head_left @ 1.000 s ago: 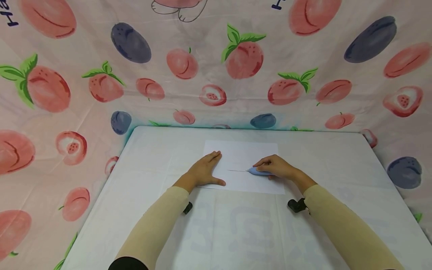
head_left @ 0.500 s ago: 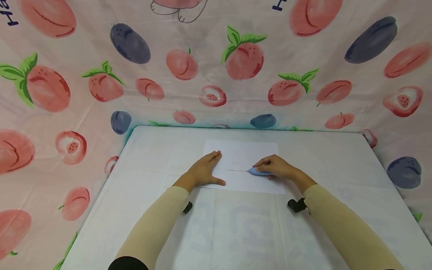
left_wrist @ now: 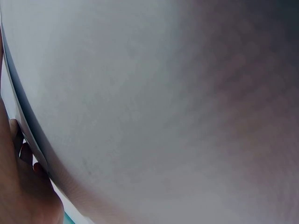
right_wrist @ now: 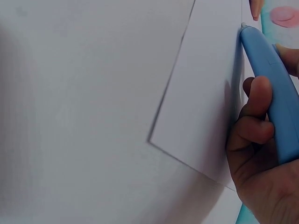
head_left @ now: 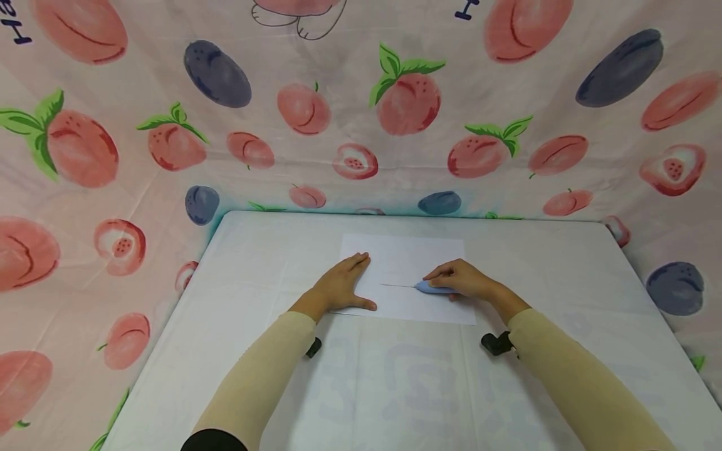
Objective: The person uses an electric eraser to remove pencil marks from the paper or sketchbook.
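Observation:
A white sheet of paper lies on the table under both hands. On its left part rests my left hand, fingers straight, thumb spread to the right. My right hand grips a thick blue pen-like tool with a small pointed tip; its exact kind is unclear. That tip touches the sheet at the right end of a thin dark line. In the right wrist view, fingers and thumb curl round the blue tool. The left wrist view shows the left hand at its lower left edge.
A white cloth covers the table. Behind it hangs a pink fruit-print cloth, which also runs down both sides. A black wrist mount sits below the right wrist, close over the table.
The tip of the blue tool has shifted very slightly to the right, and the dark line reaches a touch further. My left hand has stayed in place.

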The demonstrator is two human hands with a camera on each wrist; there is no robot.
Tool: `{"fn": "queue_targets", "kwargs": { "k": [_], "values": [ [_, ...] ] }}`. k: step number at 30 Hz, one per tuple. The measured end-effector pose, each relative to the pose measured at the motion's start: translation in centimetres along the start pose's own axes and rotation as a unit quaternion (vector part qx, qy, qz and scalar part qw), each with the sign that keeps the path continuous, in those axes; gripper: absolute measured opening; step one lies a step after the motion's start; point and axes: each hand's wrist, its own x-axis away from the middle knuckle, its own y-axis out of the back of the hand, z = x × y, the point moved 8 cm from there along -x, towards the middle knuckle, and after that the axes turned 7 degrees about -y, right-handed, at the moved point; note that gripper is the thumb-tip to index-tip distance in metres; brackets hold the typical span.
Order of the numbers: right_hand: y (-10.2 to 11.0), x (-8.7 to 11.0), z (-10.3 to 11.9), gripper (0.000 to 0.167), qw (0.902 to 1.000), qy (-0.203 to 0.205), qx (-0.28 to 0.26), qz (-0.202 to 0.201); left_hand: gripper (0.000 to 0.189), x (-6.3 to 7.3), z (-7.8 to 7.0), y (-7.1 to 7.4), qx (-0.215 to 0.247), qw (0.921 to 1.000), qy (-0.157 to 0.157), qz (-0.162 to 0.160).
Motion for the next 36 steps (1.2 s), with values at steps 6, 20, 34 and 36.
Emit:
{"fn": "queue_targets", "kwargs": {
  "k": [6, 20, 34, 36],
  "values": [
    [-0.20, -0.03, 0.23, 0.031, 1.0000, 0.005, -0.004, 0.001, 0.120, 0.04, -0.03, -0.01, 0.000, 1.0000, -0.002, 0.000],
    [-0.22, 0.15, 0.32, 0.031, 1.0000, 0.002, -0.006, -0.005, 0.120, 0.12, -0.08, 0.06, -0.007, 1.0000, -0.005, -0.003],
    [-0.30, 0.29, 0.22, 0.030, 0.9998, -0.004, -0.014, -0.010, 0.120, 0.04, 0.16, -0.19, -0.008, 0.9999, -0.010, -0.009],
    [-0.31, 0.26, 0.21, 0.030, 0.9998, -0.004, -0.013, -0.011, 0.120, 0.02, 0.20, -0.27, -0.007, 0.9999, -0.009, -0.007]
  ]
}}
